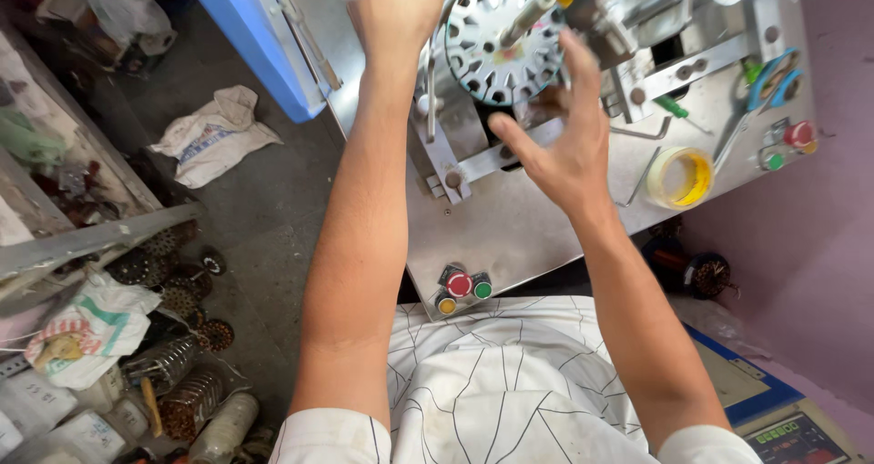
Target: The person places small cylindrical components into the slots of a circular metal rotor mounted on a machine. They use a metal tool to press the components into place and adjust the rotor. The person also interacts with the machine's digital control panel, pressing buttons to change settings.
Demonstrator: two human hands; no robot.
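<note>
stator core [496,50] seated on shaft, axis toward viewer | right hand [560,145] nearer, fingers spread, ungripped, just right-below | left hand [401,9] at left rim, grip cannot be told

— How were the arms set?

— Both were bare and stretched forward, away from the body, elbows near the chest.

— And the left hand [401,13]?

— It was raised at the top edge of the view, back toward the camera; its fingers were cut off, so its grasp could not be told.

— The right hand [560,141]?

— It was open, fingers [575,63] spread and slightly curled, thumb pointing left, somewhat blurred.
</note>
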